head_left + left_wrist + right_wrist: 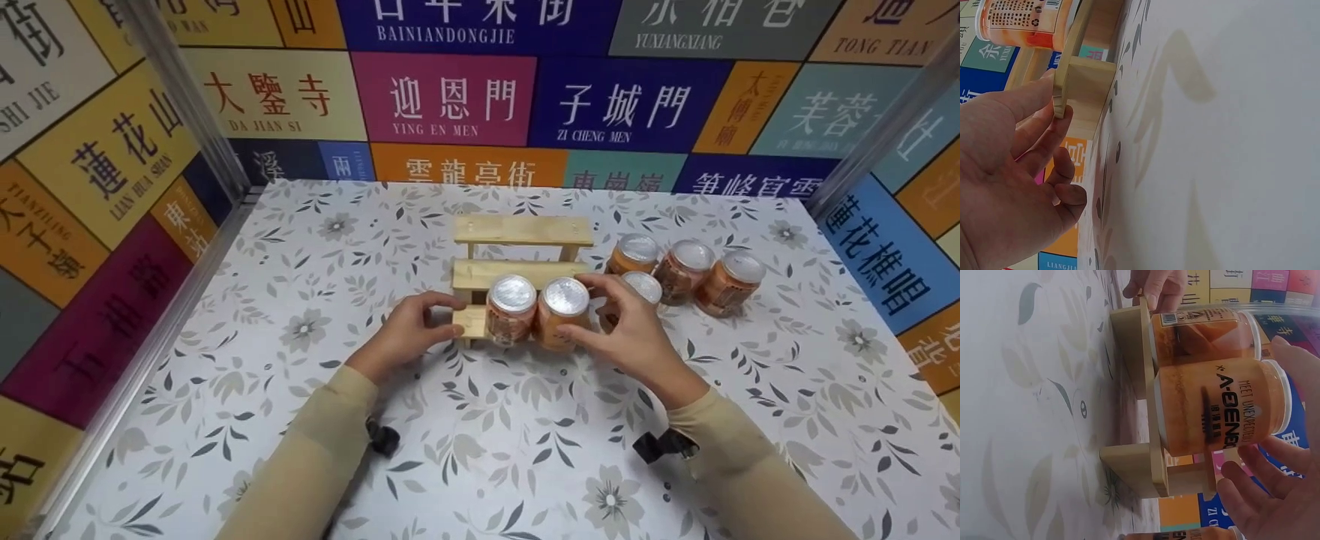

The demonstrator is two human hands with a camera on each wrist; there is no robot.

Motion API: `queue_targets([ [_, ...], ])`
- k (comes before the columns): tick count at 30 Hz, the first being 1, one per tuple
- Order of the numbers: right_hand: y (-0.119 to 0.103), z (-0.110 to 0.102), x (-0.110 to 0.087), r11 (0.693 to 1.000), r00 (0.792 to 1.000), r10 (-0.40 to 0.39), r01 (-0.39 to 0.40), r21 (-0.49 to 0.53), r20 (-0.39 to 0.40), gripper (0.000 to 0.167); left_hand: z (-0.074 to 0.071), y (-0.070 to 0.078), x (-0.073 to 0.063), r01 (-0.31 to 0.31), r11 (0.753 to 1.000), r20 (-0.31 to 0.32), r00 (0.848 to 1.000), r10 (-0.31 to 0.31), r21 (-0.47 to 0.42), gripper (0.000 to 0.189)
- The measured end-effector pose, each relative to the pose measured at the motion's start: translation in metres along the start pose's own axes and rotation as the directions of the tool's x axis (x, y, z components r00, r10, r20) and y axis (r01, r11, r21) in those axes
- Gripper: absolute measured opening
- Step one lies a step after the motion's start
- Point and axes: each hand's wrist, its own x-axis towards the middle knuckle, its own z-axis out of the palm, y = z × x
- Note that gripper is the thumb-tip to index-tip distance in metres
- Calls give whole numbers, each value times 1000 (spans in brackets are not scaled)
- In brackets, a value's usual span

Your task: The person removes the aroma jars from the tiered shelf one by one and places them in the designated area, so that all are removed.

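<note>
A three-step wooden stand (523, 229) sits on the table. Two orange cans with silver lids, a left can (511, 311) and a right can (562, 315), stand side by side on its lowest step. My left hand (411, 330) pinches the left end of that step between thumb and fingers, as the left wrist view also shows. My right hand (630, 326) holds the right can, thumb on the near side and fingers on the far side. In the right wrist view the right can (1219, 408) has its base on the step, and my fingertips (1249, 453) touch it near the lid.
Several more cans (686, 270) are grouped to the right of the stand, one partly hidden behind my right hand. A flower-patterned cloth (480, 442) covers the table. Panels with printed signs (446, 97) rise at the back and on both sides.
</note>
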Motion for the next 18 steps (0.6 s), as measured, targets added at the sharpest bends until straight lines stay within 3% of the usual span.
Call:
queue_targets([
  [6,0,5,1,999,1000,27,-27,-29,9,74,0,3,-1,7,1000,2,1000,-7,-8,35],
  [13,1,9,1,999,999,34,-34,39,-16,61,0,1,0,-14,1000,1,1000,14,-13,36],
  [18,-1,11,2,994,998,55,-54,94,-13,59,0,1,-1,-9,1000,-3,1000,9,-9,36],
])
